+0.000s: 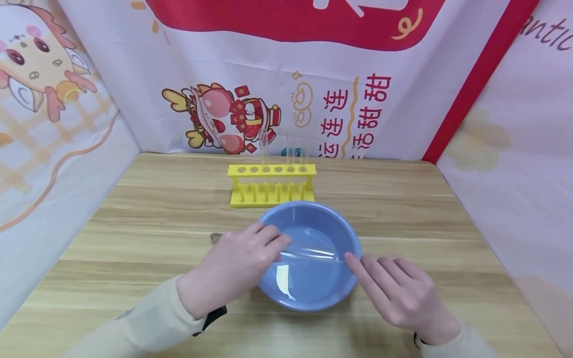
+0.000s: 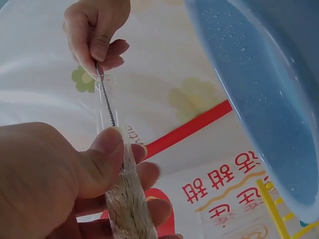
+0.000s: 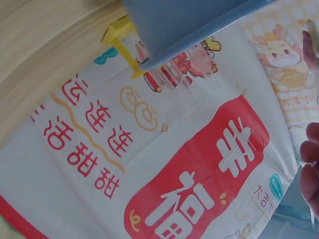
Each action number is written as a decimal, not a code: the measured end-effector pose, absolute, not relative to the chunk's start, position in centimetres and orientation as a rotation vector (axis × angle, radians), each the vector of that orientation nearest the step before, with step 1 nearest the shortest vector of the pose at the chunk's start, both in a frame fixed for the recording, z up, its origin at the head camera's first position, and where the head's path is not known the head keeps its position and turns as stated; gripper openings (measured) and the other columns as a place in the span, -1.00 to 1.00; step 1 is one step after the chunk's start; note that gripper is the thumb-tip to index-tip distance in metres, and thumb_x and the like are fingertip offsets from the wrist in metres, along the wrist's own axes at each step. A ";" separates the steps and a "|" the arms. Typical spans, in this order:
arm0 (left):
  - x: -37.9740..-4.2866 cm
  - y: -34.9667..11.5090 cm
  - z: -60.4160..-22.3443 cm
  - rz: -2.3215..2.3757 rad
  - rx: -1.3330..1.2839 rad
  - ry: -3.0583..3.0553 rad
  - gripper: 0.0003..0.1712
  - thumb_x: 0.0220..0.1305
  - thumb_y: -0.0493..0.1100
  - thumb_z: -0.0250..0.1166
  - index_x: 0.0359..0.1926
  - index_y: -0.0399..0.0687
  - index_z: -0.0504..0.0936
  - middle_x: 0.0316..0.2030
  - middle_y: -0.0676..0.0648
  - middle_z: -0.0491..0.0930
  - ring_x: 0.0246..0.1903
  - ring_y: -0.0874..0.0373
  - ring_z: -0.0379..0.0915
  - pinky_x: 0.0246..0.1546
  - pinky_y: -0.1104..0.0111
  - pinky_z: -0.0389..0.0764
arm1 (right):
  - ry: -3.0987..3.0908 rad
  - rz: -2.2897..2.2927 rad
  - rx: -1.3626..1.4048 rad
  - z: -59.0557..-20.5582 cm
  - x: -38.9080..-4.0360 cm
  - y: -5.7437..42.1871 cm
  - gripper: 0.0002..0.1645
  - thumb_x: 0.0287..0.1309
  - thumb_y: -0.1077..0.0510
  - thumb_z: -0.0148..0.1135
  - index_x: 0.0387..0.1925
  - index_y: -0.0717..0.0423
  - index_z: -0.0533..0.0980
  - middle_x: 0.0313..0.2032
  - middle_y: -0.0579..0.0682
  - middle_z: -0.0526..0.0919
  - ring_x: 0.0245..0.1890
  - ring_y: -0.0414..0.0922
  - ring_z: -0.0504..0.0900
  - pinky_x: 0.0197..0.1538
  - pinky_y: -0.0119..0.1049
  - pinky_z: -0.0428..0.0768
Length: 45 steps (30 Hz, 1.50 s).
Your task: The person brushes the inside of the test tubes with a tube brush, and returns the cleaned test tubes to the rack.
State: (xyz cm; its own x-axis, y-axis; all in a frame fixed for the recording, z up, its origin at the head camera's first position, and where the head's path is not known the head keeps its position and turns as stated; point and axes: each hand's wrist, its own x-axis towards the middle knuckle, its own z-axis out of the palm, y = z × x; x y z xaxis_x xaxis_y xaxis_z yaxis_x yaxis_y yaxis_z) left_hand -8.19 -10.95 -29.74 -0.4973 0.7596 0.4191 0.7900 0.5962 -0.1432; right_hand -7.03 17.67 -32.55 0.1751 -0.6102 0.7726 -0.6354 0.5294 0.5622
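Note:
My left hand (image 1: 241, 258) wraps its fingers and thumb round a clear test tube (image 1: 309, 254), held nearly level over the blue basin (image 1: 353, 233). Inside the tube sits a test tube brush (image 2: 105, 99); its pale bristles fill the end under my left fingers, and its twisted wire runs out of the open mouth. That wire is pinched between the thumb and fingers of my right hand (image 1: 398, 293), above the basin's right rim. The right wrist view catches only some fingertips (image 3: 311, 164) at its right edge. Water drops cling to the basin's inner wall.
Just behind the basin stands a yellow test tube rack (image 1: 271, 170) with 3 clear test tubes (image 1: 265, 149) upright in it. The wooden table (image 1: 170, 199) is bounded by printed cloth (image 1: 389, 129) at the back and both sides.

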 end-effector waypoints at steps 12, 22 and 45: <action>-8.6 -11.7 -30.3 -0.113 -1.241 -2.487 -0.52 0.01 -0.22 0.58 0.00 -0.12 0.69 -0.29 -0.01 0.65 -0.35 0.20 0.60 -0.58 0.48 0.59 | -1.778 0.142 1.129 -34.1 -8.1 18.2 -0.65 0.48 0.20 0.03 -0.36 0.28 0.64 -0.59 -0.01 0.63 -0.79 -0.23 0.40 -0.74 -0.51 0.17; -9.6 -12.1 -30.4 -0.153 -1.225 -2.450 -0.57 0.03 -0.26 0.56 -0.02 -0.12 0.70 -0.29 0.00 0.66 -0.34 0.20 0.60 -0.60 0.50 0.55 | -2.078 0.461 1.090 -34.6 -8.7 19.1 -0.56 0.54 0.04 -0.08 -0.29 0.13 0.66 -0.55 -0.11 0.70 -0.78 -0.25 0.44 -0.70 -0.48 0.42; -10.8 -13.4 -30.1 -0.127 -1.217 -2.336 -0.60 0.08 -0.19 0.54 -0.02 -0.07 0.72 -0.24 -0.01 0.68 -0.26 0.11 0.63 -0.55 0.44 0.62 | -2.304 0.931 0.998 -33.2 -8.6 20.3 -0.65 -0.02 0.56 0.32 -0.30 0.09 0.69 -0.61 -0.34 0.48 -0.65 -0.49 0.29 -0.59 -0.62 0.34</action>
State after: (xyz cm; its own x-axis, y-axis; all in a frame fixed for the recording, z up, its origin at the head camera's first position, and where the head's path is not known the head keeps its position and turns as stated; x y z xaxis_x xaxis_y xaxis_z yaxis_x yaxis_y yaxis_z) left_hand -10.77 -13.44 -30.07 -0.4758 0.7436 0.4698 0.7902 0.5959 -0.1430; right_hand -8.60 20.27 -33.20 -0.6313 -0.4516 0.6305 -0.7629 0.5079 -0.4001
